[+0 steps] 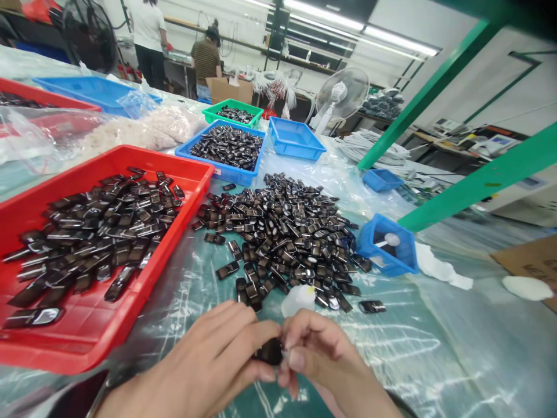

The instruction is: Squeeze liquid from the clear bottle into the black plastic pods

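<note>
- Head view: left hand (204,363) and right hand (324,360) meet at bottom centre, low over the table (456,348).
- Both pinch one small black glossy part (270,351) between them; fingers curled tight on it, thumbs pressed against its ends.
- Right fingertips (292,355) cover part of it, so its far end is hidden.
- Just beyond the hands: small white bottle (298,299), then a loose pile of black parts (282,232) on the plastic sheet.
- Left: red tray (104,331) holding more parts.
- Right of the pile: small blue bin (391,247).
- Further back: blue tray (226,168) of parts, empty-looking blue tray (296,139), green tray (232,113), white fan (342,96).
- Two people stand at the far bench.
</note>
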`<state>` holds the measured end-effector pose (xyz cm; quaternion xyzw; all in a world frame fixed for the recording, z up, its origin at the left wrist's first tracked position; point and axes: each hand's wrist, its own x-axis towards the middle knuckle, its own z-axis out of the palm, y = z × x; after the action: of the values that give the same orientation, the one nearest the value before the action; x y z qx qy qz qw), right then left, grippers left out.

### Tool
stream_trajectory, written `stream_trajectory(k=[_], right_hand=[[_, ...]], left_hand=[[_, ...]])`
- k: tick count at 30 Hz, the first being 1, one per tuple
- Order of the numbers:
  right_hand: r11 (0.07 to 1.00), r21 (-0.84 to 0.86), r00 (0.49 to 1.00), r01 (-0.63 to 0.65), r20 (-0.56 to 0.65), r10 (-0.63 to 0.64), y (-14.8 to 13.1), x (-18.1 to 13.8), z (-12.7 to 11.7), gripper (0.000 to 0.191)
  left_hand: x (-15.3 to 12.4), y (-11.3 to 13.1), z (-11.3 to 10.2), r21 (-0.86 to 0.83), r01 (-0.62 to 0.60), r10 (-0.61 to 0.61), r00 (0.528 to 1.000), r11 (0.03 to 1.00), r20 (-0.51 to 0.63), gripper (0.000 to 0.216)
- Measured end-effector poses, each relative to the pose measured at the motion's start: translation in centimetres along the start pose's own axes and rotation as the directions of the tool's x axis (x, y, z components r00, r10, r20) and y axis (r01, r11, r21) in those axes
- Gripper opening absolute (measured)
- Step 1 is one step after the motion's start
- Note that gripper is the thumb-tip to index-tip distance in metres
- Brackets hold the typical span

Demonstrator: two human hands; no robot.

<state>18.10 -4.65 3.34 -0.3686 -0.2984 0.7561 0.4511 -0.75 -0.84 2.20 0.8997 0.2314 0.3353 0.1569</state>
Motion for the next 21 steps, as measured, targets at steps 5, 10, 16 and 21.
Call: stream_trajectory(k=[5, 10, 16, 21], right_hand=[[0.993, 0.089, 0.994, -0.078, 0.083, 0.071, 1.2, 0.5, -0.5, 0.023], [0.998, -0.048, 0.992, -0.036, 0.12, 0.041, 1.8, -0.1, -0.5, 0.027], [0.469, -0.672, 0.676, 0.573, 0.064, -0.734, 0.7, -2.0, -1.1, 0.01], [0.331, -0.875, 0.586, 0.353, -0.069, -0.807, 0.6, -0.5, -3.3, 0.031]], left_hand=[[0.2, 0.3, -0.2, 0.069, -0.029, 0.022, 0.996, 0.997, 0.088, 0.035], [0.0, 1.2, -1.0, 0.271, -0.105, 0.112, 0.994, 0.957, -0.008, 0.036], [-0.2, -0.3, -4.2, 0.65, 0.605, -0.24, 0.789, 0.461, -0.565, 0.055], [-0.2, -2.2, -0.1, 0.766, 0.334, -0.258, 0.94, 0.549, -0.225, 0.043]])
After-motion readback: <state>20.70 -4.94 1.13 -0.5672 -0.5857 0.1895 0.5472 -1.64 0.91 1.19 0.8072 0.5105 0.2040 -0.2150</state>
